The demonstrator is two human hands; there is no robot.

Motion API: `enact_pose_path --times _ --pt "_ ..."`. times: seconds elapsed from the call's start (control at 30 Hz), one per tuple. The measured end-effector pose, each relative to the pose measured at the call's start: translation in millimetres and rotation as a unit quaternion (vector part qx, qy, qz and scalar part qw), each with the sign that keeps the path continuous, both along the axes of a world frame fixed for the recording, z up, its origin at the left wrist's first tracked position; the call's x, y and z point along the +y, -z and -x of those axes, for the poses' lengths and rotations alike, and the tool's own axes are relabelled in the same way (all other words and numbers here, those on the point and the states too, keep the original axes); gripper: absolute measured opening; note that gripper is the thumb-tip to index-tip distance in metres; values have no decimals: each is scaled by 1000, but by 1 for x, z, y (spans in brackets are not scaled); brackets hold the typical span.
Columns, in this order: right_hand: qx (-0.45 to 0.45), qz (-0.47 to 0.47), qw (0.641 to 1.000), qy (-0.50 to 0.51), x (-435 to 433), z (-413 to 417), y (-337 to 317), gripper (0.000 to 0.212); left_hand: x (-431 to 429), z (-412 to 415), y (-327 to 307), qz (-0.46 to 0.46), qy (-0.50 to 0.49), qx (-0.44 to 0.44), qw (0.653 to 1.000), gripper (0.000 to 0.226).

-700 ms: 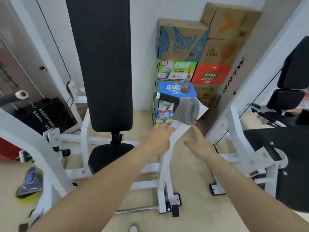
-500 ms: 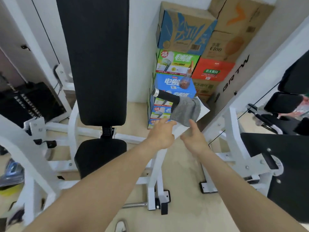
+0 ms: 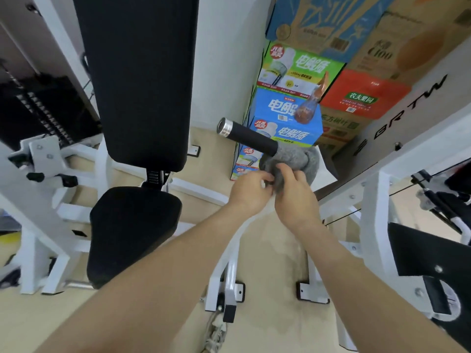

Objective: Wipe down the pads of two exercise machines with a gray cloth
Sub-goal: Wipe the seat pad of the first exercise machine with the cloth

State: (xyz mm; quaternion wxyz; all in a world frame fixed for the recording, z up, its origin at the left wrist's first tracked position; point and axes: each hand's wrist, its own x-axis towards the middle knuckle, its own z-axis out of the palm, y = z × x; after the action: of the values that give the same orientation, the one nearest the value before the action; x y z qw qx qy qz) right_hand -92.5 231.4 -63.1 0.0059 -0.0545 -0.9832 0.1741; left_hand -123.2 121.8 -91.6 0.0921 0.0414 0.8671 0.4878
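A gray cloth (image 3: pixel 293 157) hangs bunched over a black foam handle (image 3: pixel 251 137) with a silver end cap. My left hand (image 3: pixel 251 192) and my right hand (image 3: pixel 293 197) meet just below the handle, and the fingers of both curl into the cloth's lower edge. To the left stands a machine's tall black back pad (image 3: pixel 137 80), with its black seat pad (image 3: pixel 132 230) beneath it. A second machine's black pad (image 3: pixel 428 253) shows at the right edge.
White steel frames (image 3: pixel 229 273) of both machines stand around my arms, their feet on the beige floor. Several stacked drink cartons (image 3: pixel 300 72) fill the corner behind the handle. A black weight stack (image 3: pixel 43 110) sits at the far left.
Both hands have reached forward and up to the cloth and taken hold of its lower edge, bunching it. The view has moved closer to the handle.
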Motion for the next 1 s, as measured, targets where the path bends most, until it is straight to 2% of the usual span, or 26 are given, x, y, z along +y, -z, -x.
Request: enact_pose_path --times 0.03,0.1,0.17,0.23,0.27,0.33,0.4,0.47,0.6,0.67,0.73,0.83,0.9,0.97,1.0 --pt "16 36 999 -1 3 3 -1 48 0 -5 -8 -82 -52 -13 995 17" --pt "48 117 992 -1 9 6 -5 37 -4 -15 -24 -252 -121 -52 959 20" --pt "95 167 981 -22 13 2 -18 44 -15 -27 -42 -361 -136 -84 919 23" --pt "141 176 971 -84 16 1 -38 61 -27 -38 -63 -477 -111 -111 864 23" --pt "136 180 966 -131 16 1 -50 69 -32 -41 -72 -533 -99 -132 830 26" --pt "32 252 939 -231 13 5 -75 77 -41 -47 -87 -590 -79 -167 786 30" --pt "-126 371 866 -311 10 10 -99 69 -49 -52 -100 -580 -44 -174 794 23" --pt "-241 428 802 -339 11 19 -110 56 -58 -57 -113 -550 -5 -178 816 16" --pt "-410 387 738 -373 9 35 -93 46 -82 -68 -134 -461 51 -207 861 8" --pt "-447 364 705 -412 -2 31 -79 41 -95 -72 -137 -413 83 -193 886 6" --pt "-470 369 670 -440 -19 23 -67 48 -110 -76 -137 -373 106 -174 905 6" --pt "-498 421 614 -444 -50 8 -53 63 -140 -85 -139 -319 114 -159 927 20" --pt "-509 469 587 -419 -69 0 -41 55 -160 -93 -142 -267 129 -160 942 21" --pt "-522 484 589 -383 -87 -1 -28 37 -180 -98 -144 -176 142 -175 958 22" --pt "-517 466 607 -383 -95 -1 -23 32 -191 -99 -144 -120 130 -183 967 24"
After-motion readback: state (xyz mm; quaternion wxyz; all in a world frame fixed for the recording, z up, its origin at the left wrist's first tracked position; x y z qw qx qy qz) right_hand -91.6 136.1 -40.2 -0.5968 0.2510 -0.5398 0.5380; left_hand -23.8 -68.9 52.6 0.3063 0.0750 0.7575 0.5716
